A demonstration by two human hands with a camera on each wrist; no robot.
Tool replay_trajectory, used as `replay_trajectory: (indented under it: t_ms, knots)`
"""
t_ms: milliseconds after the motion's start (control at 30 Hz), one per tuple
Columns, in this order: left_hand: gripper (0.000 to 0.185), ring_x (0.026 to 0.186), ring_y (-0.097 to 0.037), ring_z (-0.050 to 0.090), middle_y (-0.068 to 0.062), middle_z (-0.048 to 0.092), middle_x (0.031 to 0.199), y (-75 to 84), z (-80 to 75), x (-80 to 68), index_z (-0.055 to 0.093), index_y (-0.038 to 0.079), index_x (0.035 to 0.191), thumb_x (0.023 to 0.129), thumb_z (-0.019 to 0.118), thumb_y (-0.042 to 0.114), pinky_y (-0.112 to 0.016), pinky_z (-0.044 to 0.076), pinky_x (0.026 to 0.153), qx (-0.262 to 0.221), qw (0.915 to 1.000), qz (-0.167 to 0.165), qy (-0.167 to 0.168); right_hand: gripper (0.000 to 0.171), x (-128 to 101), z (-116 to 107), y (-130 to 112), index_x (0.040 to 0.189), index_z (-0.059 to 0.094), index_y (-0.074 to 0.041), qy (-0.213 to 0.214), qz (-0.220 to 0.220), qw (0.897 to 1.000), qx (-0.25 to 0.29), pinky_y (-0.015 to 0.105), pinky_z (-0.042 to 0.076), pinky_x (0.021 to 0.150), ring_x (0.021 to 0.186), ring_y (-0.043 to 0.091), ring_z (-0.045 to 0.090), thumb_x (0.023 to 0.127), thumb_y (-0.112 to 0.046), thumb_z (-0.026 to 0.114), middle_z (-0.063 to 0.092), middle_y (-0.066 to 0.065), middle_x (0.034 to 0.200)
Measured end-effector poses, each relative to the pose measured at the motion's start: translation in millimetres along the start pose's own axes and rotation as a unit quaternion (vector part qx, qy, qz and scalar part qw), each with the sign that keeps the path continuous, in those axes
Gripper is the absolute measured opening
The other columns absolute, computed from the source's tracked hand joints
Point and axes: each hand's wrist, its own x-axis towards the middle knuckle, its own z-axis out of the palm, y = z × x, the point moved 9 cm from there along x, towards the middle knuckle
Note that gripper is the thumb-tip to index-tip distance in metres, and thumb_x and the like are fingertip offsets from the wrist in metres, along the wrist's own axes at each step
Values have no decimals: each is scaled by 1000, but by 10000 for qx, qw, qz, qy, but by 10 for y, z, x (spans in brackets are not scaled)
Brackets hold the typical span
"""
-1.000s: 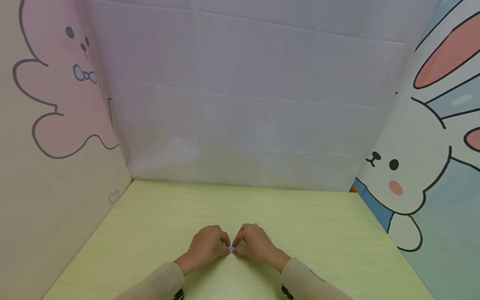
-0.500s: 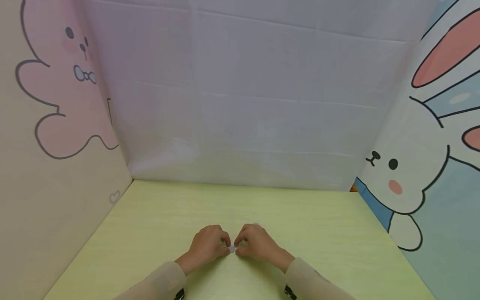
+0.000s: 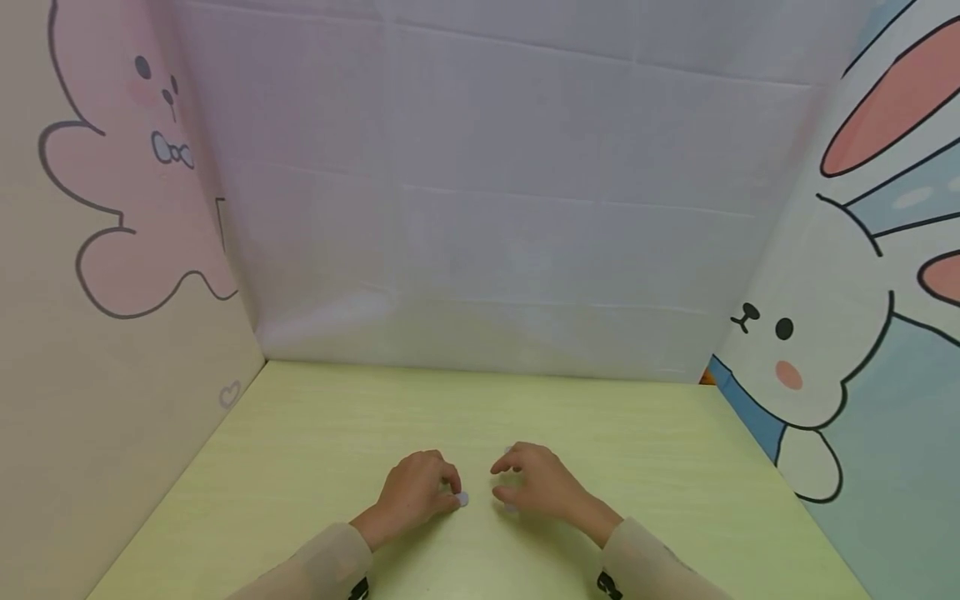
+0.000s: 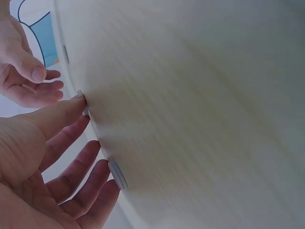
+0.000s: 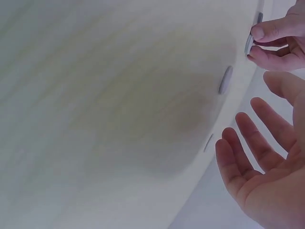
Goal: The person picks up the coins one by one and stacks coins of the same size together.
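Observation:
My left hand pinches a small pale grey disc between thumb and index finger, low over the table. In the left wrist view its other fingertips lie close beside a thicker grey piece, ridged like stacked discs. My right hand hovers to the right, fingers spread and holding nothing. Below its thumb a flat disc rests on the table. A further thin disc lies near its fingertips in the right wrist view, and in the head view a disc is partly hidden behind that hand.
The pale yellow-green table extends around both hands. A white sheet hangs along its back edge. Cartoon-printed panels stand at the left and the right.
My right hand has moved away from the left hand to the right, its fingers parting. A disc now shows on the table below its thumb. The left hand stays with its disc.

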Motion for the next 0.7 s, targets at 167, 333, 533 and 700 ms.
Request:
replay_trajectory:
  t_ms: [167,333,533,700]
  knots:
    - [15,73,-7,50,6,66,84,-10,-1,0,80,23,79,83,93,29,-28,43,60,-14,10000,3,41,27,-103,-35,88,114,78,-10,109,50,9998,-134,35,56,84,98,24,67,91,-24,82,69,2,105]
    - [15,74,-7,52,6,66,83,-15,-4,-7,79,24,79,82,93,29,-28,44,61,26,10000,24,77,33,-198,-22,152,117,77,-11,72,91,9998,-163,35,54,83,96,22,63,92,-31,84,68,-1,108]
    - [15,76,-8,54,6,66,83,-14,-8,-24,80,23,80,79,95,27,-28,46,62,52,10000,-12,60,36,-277,-2,167,117,78,-11,-4,31,9996,-263,34,54,85,98,18,62,90,-32,87,69,-2,109]
    - [15,75,-8,52,6,65,83,-9,-28,-34,80,22,79,79,95,24,-27,45,62,-23,10000,-32,61,32,-334,-5,158,113,80,-13,-1,87,9996,-283,37,53,88,100,16,60,86,-27,89,69,-4,108]
